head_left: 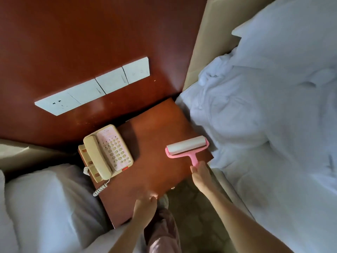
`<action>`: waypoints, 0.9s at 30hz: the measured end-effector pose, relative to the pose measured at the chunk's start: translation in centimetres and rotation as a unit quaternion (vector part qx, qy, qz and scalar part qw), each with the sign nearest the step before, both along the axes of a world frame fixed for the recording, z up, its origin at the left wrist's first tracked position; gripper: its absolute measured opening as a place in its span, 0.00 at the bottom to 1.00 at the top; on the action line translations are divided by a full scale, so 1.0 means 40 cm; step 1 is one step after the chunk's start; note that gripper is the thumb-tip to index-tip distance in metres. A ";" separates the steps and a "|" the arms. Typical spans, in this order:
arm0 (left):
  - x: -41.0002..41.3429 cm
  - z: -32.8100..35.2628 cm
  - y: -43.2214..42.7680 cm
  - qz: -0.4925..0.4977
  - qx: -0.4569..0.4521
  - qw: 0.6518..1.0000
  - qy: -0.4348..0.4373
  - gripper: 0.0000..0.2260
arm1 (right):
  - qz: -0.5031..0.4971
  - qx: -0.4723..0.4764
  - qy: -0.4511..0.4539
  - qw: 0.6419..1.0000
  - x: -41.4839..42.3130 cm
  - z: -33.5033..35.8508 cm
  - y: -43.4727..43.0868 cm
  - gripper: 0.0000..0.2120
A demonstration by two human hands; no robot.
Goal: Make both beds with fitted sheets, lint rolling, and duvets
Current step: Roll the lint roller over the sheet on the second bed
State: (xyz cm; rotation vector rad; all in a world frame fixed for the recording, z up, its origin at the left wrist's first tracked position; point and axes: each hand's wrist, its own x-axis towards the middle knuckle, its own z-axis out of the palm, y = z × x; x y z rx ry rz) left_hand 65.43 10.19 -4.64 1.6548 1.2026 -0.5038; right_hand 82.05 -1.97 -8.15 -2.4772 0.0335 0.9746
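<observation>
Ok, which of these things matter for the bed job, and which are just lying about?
Job: lint roller in right hand; bedding on right bed; bedding on left bed; pillow.
Lying about: phone; nightstand; wall switches.

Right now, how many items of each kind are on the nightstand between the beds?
Corded telephone: 1
Pink lint roller: 1, its handle held by the right hand
Total: 2 on the nightstand
</observation>
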 end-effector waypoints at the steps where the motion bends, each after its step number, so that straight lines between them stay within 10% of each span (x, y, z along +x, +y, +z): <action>1: 0.010 0.026 -0.039 -0.014 0.001 1.000 0.006 0.11 | -0.004 -0.005 0.007 1.000 -0.021 0.027 -0.060 0.19; 5: 0.048 0.114 -0.209 -0.108 0.022 0.994 -0.026 0.13 | -0.088 0.037 -0.014 0.995 -0.085 0.129 -0.336 0.27; 18: 0.001 0.181 -1.048 -0.452 -0.030 0.892 0.011 0.10 | -0.429 0.015 0.011 0.903 -0.420 0.340 -1.405 0.09; 27: 0.222 0.193 -1.323 -0.542 -0.003 0.840 0.000 0.12 | -0.558 0.149 -0.027 0.816 -0.410 0.338 -1.627 0.05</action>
